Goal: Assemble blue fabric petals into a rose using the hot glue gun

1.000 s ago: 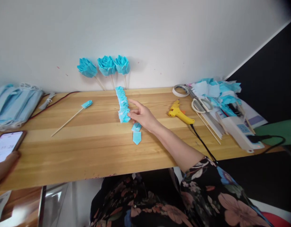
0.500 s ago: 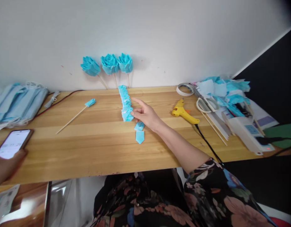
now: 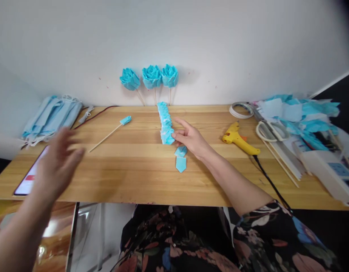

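Observation:
My left hand [image 3: 57, 166], smeared by motion, is raised over the phone [image 3: 30, 177] at the left; its thumb and fingers are apart and it holds nothing. At the middle of the table, my right hand [image 3: 188, 138] has its thumb and a lower finger closed on the near edge of an overlapping row of blue fabric petals [image 3: 166, 122], the forefinger stretched out. Two loose petals [image 3: 180, 163] lie just below that hand. Left of the row is a wooden stick with a small blue bud [image 3: 125, 120] on its tip.
Three blue flowers [image 3: 152, 77] on sticks lean at the wall. A stack of face masks [image 3: 52, 117] lies at left. On the right are a yellow glue gun [image 3: 239, 139] with a cord, a tape roll [image 3: 241, 110], scissors [image 3: 272, 131], blue scraps [image 3: 301, 109] and a white power strip [image 3: 329, 173].
My left hand has let go of the phone and risen to the right. My right hand stays at the petals. The view has turned left.

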`<state>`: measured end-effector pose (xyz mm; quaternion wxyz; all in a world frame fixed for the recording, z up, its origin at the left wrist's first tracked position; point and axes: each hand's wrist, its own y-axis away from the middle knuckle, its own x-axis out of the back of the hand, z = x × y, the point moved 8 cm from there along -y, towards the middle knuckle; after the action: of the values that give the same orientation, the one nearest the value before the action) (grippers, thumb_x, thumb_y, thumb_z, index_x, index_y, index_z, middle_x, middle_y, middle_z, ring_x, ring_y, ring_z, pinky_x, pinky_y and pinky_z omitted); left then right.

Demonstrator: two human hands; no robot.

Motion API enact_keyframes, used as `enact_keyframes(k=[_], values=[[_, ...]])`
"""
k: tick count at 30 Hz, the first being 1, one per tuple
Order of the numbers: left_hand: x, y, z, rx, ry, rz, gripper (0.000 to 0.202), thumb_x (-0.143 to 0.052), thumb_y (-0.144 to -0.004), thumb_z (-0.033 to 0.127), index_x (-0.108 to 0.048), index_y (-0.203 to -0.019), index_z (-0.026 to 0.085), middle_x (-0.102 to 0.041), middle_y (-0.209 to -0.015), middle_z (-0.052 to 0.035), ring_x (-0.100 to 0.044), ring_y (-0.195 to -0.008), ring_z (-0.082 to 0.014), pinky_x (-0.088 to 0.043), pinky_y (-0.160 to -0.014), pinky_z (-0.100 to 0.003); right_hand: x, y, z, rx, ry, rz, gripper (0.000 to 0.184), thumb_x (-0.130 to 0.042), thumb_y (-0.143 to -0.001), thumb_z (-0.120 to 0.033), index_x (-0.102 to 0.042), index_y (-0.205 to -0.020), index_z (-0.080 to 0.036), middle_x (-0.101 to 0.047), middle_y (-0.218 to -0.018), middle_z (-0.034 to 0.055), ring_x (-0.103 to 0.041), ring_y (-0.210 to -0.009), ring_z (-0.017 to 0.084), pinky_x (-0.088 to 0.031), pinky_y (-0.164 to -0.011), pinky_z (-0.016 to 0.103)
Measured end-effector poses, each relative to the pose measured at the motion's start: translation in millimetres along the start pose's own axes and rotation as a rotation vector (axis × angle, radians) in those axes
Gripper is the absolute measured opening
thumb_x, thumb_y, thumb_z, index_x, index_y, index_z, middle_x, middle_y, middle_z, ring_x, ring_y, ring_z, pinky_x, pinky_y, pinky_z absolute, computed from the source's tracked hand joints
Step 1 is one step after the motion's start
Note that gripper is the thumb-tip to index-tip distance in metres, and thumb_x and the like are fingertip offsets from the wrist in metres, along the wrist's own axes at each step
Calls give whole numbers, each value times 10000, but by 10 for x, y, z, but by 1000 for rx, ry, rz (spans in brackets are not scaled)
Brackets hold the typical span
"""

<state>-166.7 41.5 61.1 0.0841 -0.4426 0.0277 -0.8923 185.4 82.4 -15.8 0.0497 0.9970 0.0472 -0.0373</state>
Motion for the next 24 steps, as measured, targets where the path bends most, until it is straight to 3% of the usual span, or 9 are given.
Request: enact_keyframes(k=[2,4,7,9,11,14,19,24], values=[[-554,82,435,22,468,-310,524,-527,-886,470,-485,-1347,225,-540,-1384,-76,-584,-1142,-255,-527,-897,-388,8,4,4,-13,2,6,701,-689,-773,-213,-443,-1429,-231,-660,-730,-31,-596,-605,117,-499,-557,238],[-1107,155,736,144,765,-567,517,-597,-851,479,-561,-1260,165,-607,-1276,-132,-646,-1003,-238,-563,-773,-358,17,8,1,-15,5,12,704,-691,-774,-220,-444,-1434,-227,-666,-733,-27,-594,-600,121,-507,-561,249],[-1748,134,976,310,947,-783,382,-643,-846,387,-624,-1110,111,-663,-1100,-143,-666,-790,-174,-553,-652,-298,26,13,-12,-4,12,16,710,-698,-765,-236,-452,-1431,-219,-676,-739,-23,-587,-595,122,-512,-570,258],[-2016,62,1083,363,1027,-872,289,-631,-861,355,-637,-972,89,-676,-937,-119,-658,-690,-154,-538,-609,-283,29,16,-27,10,12,16,722,-717,-750,-250,-461,-1424,-208,-672,-734,-27,-572,-584,111,-511,-577,251],[-2131,-65,1150,348,1075,-846,201,-648,-845,287,-614,-904,97,-653,-783,-66,-627,-599,-127,-512,-564,-258,33,16,-40,19,7,17,748,-742,-730,-261,-464,-1421,-199,-662,-722,-33,-559,-579,103,-507,-582,244],[-2195,-172,1230,277,1087,-828,190,-701,-788,230,-589,-872,101,-631,-703,-33,-603,-551,-107,-479,-525,-228,56,6,-47,26,10,39,717,-740,-742,-286,-482,-1405,-196,-651,-711,-31,-557,-578,109,-509,-586,256],[-2193,-197,1262,126,1061,-743,287,-769,-727,313,-574,-790,112,-604,-634,-6,-571,-524,-89,-473,-517,-214,72,-27,-10,51,46,45,659,-708,-785,-364,-486,-1388,-218,-675,-784,0,-613,-664,156,-522,-631,302],[-2203,-144,1243,19,950,-756,314,-738,-763,394,-596,-816,119,-600,-608,6,-545,-481,-75,-450,-493,-204,-4,-15,-23,141,194,-12,720,-675,-789,-285,-398,-1451,-223,-631,-745,-26,-573,-634,145,-471,-589,279]])
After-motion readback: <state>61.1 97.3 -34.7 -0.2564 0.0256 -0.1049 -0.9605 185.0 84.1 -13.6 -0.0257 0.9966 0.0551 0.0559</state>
